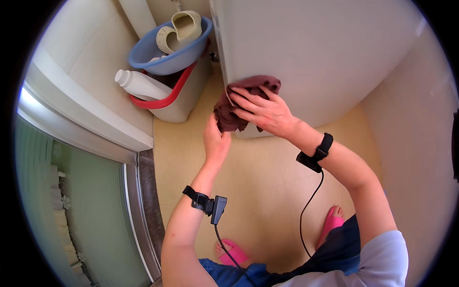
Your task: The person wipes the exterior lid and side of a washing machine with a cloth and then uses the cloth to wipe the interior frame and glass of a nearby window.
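A dark maroon cloth [256, 83] lies bunched against the lower left part of a large pale smooth panel [304, 61]. My right hand [267, 112] presses on the cloth with its fingers spread over it. At the cloth's lower left end, my left hand [218, 140] grips it by the panel's edge; some of its fingers are hidden. Each wrist bears a black strap with a small cabled device.
Left of the panel, a blue basin [143, 59] holding beige clogs [190, 26] rests on a red-rimmed bin [163, 104] with a white bottle [143, 84]. A glass door [100, 201] stands at the left, walls on both sides. Pink slippers [235, 253] are on the floor [265, 193].
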A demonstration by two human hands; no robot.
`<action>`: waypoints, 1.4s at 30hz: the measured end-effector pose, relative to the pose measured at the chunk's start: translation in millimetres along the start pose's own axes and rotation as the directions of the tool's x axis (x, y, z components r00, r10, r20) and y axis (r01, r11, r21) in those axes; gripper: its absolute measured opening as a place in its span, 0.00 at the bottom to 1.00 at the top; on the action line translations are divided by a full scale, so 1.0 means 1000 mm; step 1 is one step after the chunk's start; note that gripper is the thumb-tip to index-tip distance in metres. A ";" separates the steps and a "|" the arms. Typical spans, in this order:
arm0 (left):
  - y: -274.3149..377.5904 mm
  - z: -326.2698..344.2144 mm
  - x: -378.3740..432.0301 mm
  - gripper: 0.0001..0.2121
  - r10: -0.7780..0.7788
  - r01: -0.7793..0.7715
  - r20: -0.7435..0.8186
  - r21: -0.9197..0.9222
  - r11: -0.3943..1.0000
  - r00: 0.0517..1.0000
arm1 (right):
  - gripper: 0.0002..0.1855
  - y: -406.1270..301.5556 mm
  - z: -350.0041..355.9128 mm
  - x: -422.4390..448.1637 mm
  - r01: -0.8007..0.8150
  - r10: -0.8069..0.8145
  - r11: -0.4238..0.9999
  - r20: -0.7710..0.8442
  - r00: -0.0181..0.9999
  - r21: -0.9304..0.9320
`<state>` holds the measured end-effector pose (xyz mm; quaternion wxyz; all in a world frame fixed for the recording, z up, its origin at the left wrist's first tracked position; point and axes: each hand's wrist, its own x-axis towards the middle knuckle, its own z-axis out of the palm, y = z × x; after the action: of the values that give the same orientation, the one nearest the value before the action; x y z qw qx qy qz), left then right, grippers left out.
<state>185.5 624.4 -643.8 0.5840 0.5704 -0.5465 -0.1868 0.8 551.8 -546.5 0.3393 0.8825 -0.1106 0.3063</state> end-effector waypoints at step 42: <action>0.527 0.152 0.276 0.16 0.594 -0.669 0.325 0.208 0.714 0.736 | 0.23 0.444 -0.192 0.016 -0.485 0.927 -0.170 -0.027 -0.373 0.858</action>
<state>-66.4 469.4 -105.4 0.4460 0.4057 -0.7964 0.0480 -255.1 349.4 -189.0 -0.2418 0.3185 -0.4646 0.7901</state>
